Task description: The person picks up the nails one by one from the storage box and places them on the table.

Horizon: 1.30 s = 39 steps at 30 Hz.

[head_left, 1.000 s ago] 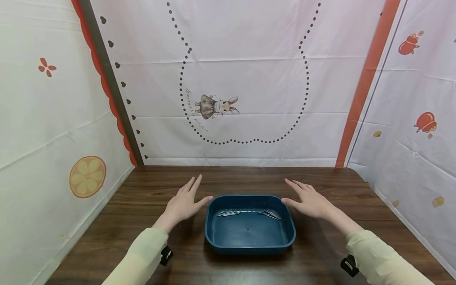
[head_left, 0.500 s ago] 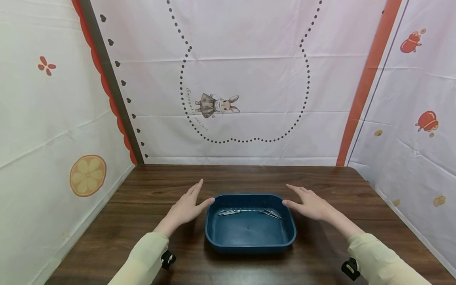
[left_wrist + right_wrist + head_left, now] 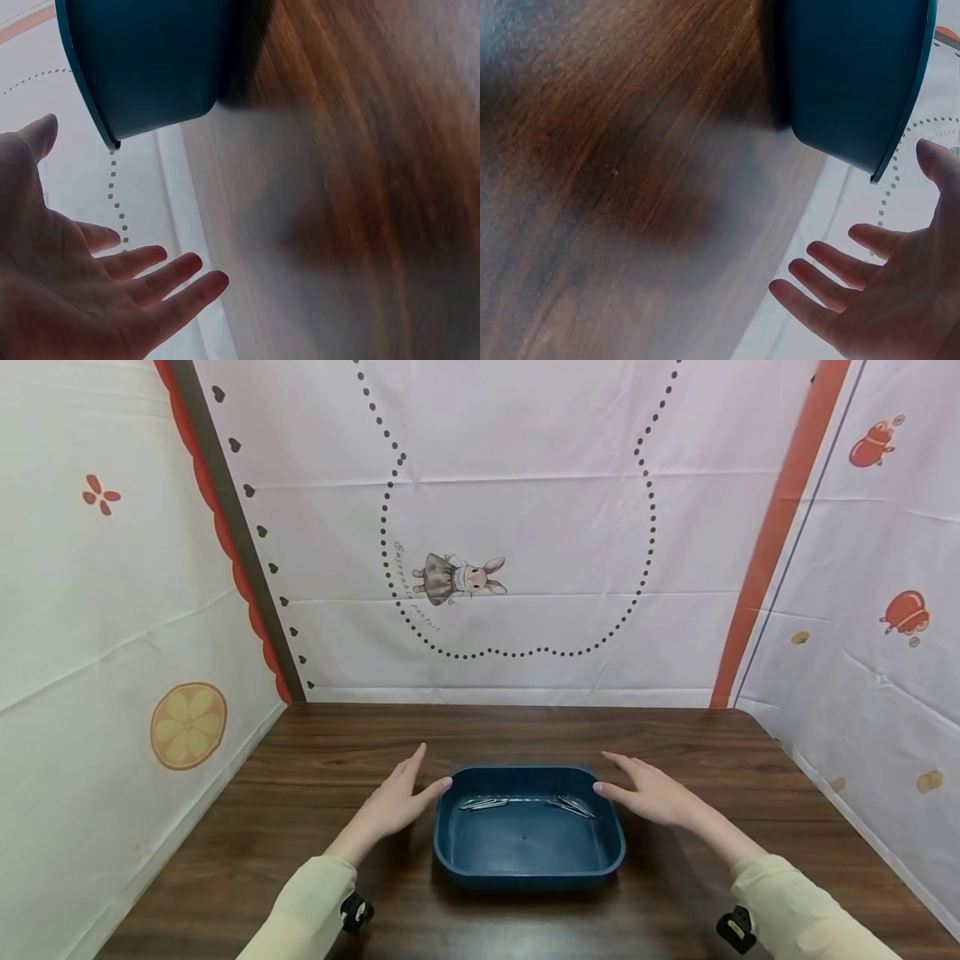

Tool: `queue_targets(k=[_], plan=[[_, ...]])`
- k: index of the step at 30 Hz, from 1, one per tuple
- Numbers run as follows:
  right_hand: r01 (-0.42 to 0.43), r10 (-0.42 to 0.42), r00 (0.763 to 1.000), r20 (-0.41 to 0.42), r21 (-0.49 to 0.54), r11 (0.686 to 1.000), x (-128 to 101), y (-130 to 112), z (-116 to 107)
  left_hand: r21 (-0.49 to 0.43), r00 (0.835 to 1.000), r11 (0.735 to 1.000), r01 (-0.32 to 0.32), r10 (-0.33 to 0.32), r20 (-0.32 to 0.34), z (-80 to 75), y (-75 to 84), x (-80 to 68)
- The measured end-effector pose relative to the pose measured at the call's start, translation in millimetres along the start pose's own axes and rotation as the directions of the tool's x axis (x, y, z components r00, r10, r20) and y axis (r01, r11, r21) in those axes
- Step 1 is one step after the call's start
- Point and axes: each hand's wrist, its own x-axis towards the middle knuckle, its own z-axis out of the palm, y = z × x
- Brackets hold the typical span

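A dark blue rectangular tray [image 3: 528, 877] stands in the middle of the brown wooden table [image 3: 322, 752]. Thin silvery metal pieces [image 3: 525, 804] lie along its far inner wall. My left hand [image 3: 397, 797] hovers flat just left of the tray, fingers straight, thumb tip near the far left corner of the rim. My right hand [image 3: 648, 789] is held the same way on the right side, thumb close to the far right corner. Neither hand holds anything. The left wrist view shows the open palm [image 3: 82, 292] beside the tray wall [image 3: 150, 67]; the right wrist view shows the palm [image 3: 877, 300] and tray [image 3: 847, 82].
White printed cloth walls close in the table on the left, back and right: a rabbit picture [image 3: 457, 578] at the back, an orange slice print [image 3: 187, 725] on the left, an orange stripe [image 3: 772, 535] at the right corner.
Both hands have sunk a little and drawn slightly closer to the tray's sides. The tray has not moved.
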Motion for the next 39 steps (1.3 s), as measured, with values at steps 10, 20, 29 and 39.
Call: queue_targets(k=[10, 20, 29, 39], plan=[[0.006, -0.006, 1.000, 0.016, 0.002, 1.000, -3, 2, 2, -0.098, 0.999, 0.994, 0.049, -0.048, 0.021, 4.9, 2.7, -2.7], [0.020, -0.020, 1.000, 0.012, 0.019, 1.000, -5, 3, 2, -0.145, 0.998, 0.987, 0.064, -0.060, 0.032, 5.5, 8.6, -10.1], [0.017, -0.018, 1.000, 0.016, 0.021, 1.000, -8, 4, 4, -0.231, 0.996, 0.969, 0.086, -0.079, 0.040, 10.5, 8.1, -11.6], [0.030, -0.031, 0.999, 0.029, 0.048, 0.998, -14, 5, 6, -0.332, 0.988, 0.932, 0.148, -0.129, 0.080, 18.4, 8.4, -17.3]])
